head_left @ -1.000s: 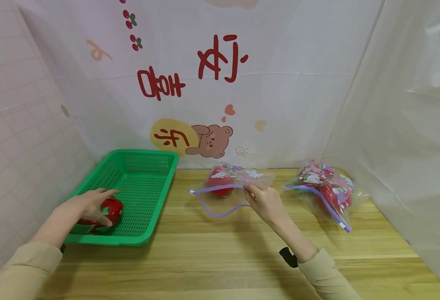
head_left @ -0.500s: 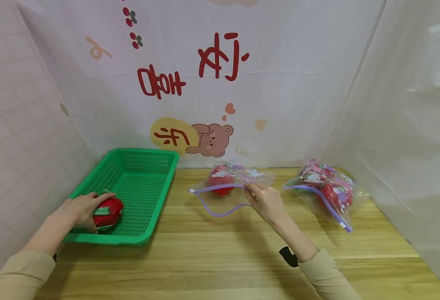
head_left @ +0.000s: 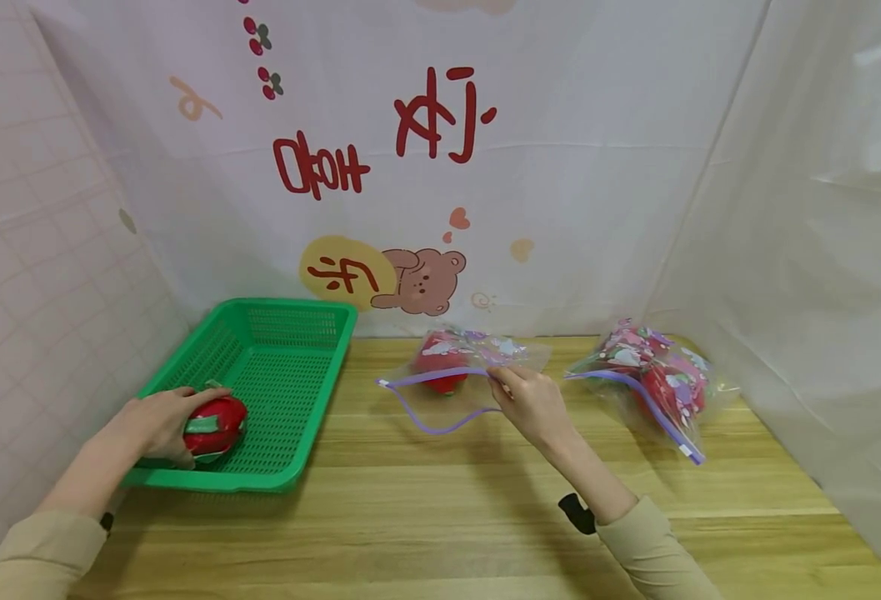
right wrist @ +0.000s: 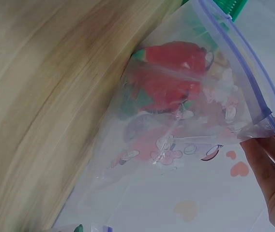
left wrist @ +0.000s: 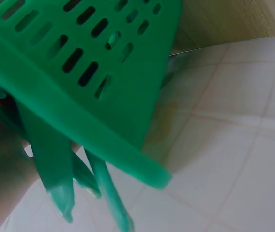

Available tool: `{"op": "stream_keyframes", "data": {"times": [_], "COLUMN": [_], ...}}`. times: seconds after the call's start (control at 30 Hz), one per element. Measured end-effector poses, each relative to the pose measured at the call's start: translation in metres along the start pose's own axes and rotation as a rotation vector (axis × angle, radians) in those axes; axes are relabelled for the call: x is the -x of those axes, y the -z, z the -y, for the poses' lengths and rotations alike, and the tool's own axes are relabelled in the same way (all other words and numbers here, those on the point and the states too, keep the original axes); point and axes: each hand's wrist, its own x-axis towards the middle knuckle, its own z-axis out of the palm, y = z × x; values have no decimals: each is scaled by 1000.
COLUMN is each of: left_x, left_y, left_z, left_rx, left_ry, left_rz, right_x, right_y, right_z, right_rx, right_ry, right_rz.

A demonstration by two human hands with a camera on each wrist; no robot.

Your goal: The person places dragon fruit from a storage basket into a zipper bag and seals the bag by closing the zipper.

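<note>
In the head view my left hand [head_left: 151,425] grips a red dragon fruit [head_left: 217,425] with green scales, low in the near left corner of the green basket [head_left: 260,481]. The left wrist view has the basket wall [left wrist: 74,82] in front, long green scales [left wrist: 50,159] below its rim, and part of the hand [left wrist: 4,169]. My right hand [head_left: 533,404] pinches the purple-edged mouth of a clear zip bag [head_left: 511,354], which gapes towards me. Another dragon fruit [head_left: 440,360] lies inside that bag. Seen from the right wrist, the fruit [right wrist: 174,72] shows blurred through the printed plastic.
A second zip bag [head_left: 643,358], bulging with red fruit, lies at the right on the wooden table [head_left: 380,517]. A printed white cloth [head_left: 560,192] hangs behind the table, with pale sheets at both sides.
My left hand, spread over the dragon fruit a second ago, has closed around its left side. The right hand and both bags stay in place.
</note>
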Motion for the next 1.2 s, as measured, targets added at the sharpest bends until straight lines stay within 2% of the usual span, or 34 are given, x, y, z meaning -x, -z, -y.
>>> {"op": "stream_keyframes", "data": {"times": [0.37, 0.57, 0.93, 1.2], "left_x": [1, 1, 0, -2], "left_y": [-7, -7, 0, 10], "left_z": [-3, -8, -34, -65], "left_rx": [14, 22, 20, 43], "left_ry": [-30, -39, -93, -87], "left_rz": [-111, -214, -438, -597], "right_x": [2, 2, 3, 1], "right_y": [-2, -1, -1, -1], "right_z": [-3, -2, -2, -2], "right_rx": [12, 32, 31, 30], "right_ry": [72, 78, 69, 61], "right_rz": [-63, -70, -58, -51]}}
